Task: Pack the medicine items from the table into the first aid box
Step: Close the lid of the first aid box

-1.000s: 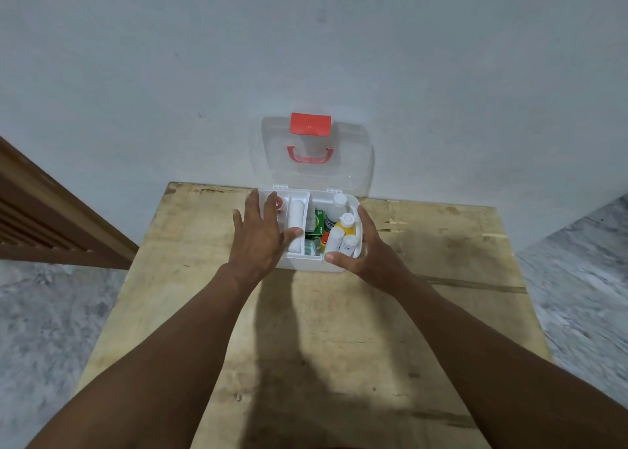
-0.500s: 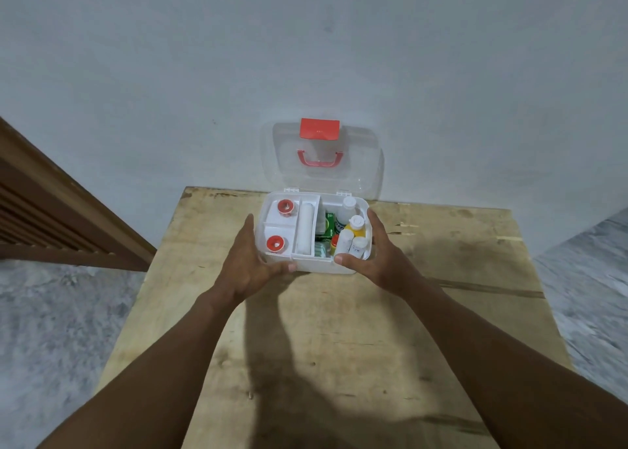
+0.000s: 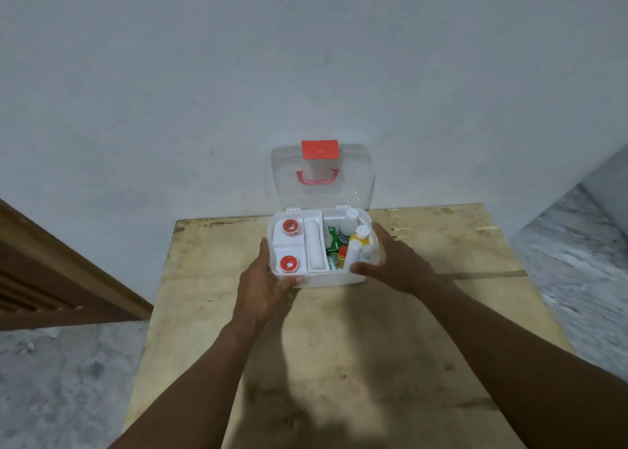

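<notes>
The white first aid box (image 3: pixel 334 278) stands at the far middle of the wooden table (image 3: pixel 339 363), its clear lid (image 3: pixel 323 197) with a red latch and handle raised against the wall. Inside lie two red-cored tape rolls (image 3: pixel 289 227), a white bandage roll (image 3: pixel 312 244), a green pack (image 3: pixel 332 239) and several small bottles (image 3: pixel 356 238). My left hand (image 3: pixel 265 278) grips the box's left front corner. My right hand (image 3: pixel 390 261) grips its right side, thumb over the front rim.
A white wall rises right behind the table. A brown wooden rail (image 3: pixel 51 278) slants at the left. Grey marbled floor (image 3: pixel 577 261) shows on both sides of the table.
My left hand slid off the top of the box's tray to its left front corner, uncovering the tape rolls. The right hand kept its hold on the right side.
</notes>
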`<state>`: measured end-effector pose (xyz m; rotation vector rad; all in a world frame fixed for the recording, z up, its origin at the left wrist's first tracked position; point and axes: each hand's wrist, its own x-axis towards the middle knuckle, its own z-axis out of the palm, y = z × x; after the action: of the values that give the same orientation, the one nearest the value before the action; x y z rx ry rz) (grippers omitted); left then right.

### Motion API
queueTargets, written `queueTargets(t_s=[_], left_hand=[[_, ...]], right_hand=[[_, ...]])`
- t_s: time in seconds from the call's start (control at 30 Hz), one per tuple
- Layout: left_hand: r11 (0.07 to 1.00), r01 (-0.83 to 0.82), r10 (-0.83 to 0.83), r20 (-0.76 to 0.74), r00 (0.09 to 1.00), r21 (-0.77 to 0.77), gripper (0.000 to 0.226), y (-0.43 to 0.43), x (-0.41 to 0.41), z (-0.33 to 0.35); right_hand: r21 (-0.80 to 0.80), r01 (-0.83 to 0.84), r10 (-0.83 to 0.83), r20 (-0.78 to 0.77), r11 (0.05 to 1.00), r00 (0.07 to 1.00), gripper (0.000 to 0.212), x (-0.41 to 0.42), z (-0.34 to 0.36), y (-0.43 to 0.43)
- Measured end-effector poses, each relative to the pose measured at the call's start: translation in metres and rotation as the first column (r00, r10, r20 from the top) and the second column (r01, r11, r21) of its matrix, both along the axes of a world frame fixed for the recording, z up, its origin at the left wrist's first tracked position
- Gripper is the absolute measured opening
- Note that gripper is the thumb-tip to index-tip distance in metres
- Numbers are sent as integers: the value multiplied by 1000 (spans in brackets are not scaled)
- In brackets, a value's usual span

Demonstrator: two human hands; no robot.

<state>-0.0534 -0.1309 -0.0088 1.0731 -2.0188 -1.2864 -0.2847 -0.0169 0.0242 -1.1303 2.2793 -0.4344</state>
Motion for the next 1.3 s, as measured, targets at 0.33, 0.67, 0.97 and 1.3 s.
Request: queueTargets(t_s=[0.33,0.67,0.97,1.3], left_hand=[[999,37,-38,-63,997,-28,57,-8,8,-5],[1000,6,-6,-82,997,2,55,-6,5,-7],[997,-36,43,-105,994,69,72,-9,4,-8],[1000,6,-4,-66,998,28,77,-21,5,-20]], right_hand=[[-189,4,-89,-443,982,892,65,17,80,-44],[-131,-236,76,-706,963,704,49,6,107,-122],[-253,-284,55,-650,925,758,32,1,106,-112],[-309,-337,84,-615,889,784,21,37,86,-43]])
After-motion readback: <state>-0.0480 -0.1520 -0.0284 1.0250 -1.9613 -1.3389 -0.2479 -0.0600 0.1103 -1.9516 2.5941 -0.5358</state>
